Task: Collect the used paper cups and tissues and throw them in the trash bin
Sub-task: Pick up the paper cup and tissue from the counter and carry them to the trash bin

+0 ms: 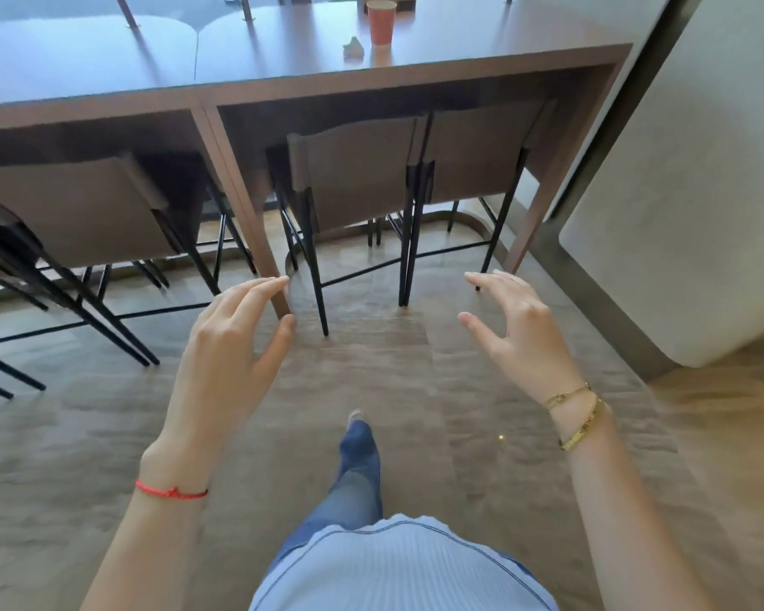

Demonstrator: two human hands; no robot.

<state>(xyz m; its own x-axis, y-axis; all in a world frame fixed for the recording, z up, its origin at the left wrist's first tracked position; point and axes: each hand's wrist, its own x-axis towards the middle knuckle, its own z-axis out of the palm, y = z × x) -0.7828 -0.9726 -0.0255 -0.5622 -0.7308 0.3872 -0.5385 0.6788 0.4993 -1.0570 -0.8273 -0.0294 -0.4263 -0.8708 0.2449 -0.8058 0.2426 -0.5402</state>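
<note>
Approach stage, judged from the layout: nothing is collected yet. The left hand [234, 341] and the right hand [510, 321] hang in front of the body over the floor [415, 390], fingers spread and loosely bent, each empty. One leg in blue denim steps forward toward the table [283, 72].

The task's things sit well ahead on the tabletop, toward its far right corner. An orange paper cup [381, 22] stands upright, a tapered cylinder with a rolled rim and matte wall. Just beside it, on its left, lies a crumpled tissue [353, 49], a small pale irregular wad; whether the two touch cannot be told. No trash bin is in view.

The next move likely calls for closing in on the table's near edge and reaching over the chairs [353, 169] tucked under it; the light cup suits a gentle wrap of the fingers, the tissue a pinch.

The tabletop is smooth brown laminate with a faint sheen. The chairs have flat brown backs on thin black metal legs.
</note>
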